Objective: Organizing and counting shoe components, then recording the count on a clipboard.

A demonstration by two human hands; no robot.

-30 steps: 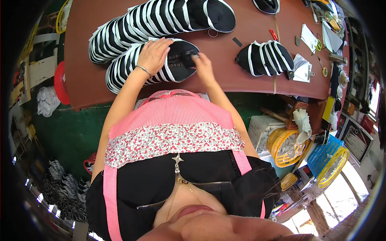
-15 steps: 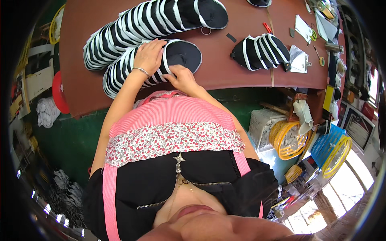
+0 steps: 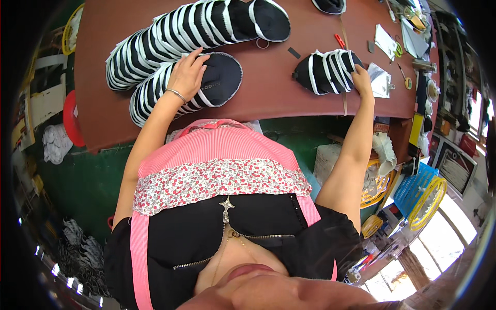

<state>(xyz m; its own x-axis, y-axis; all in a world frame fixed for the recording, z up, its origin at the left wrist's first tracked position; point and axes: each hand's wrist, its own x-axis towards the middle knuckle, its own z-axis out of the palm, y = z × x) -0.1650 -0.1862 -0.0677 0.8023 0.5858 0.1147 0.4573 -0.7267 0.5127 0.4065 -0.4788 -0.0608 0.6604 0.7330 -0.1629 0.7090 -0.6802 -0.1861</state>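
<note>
A long row of overlapping black shoe uppers with white edging (image 3: 160, 93) lies near the table's front edge. Across the front end of this row rests my left hand (image 3: 187, 77), fingers stretched out and slightly apart. The foremost upper (image 3: 223, 80) shows a smooth black face with a line of small eyelets. Off to the right, my right hand (image 3: 362, 81) has its fingers closed at the right end of a shorter pile of the same black and white uppers (image 3: 325, 72); its fingertips are partly hidden there.
Behind the near row stretches a longer row of uppers (image 3: 175, 36) on the brown table (image 3: 274, 95). A red tool (image 3: 339, 41), a clipboard with papers (image 3: 380, 80) and a tape roll (image 3: 408, 83) lie at the right. Another black piece (image 3: 329, 5) is at the far edge.
My right hand has left the front end of the near row and reached right to the shorter pile. My left hand stays on the row, its fingers more spread.
</note>
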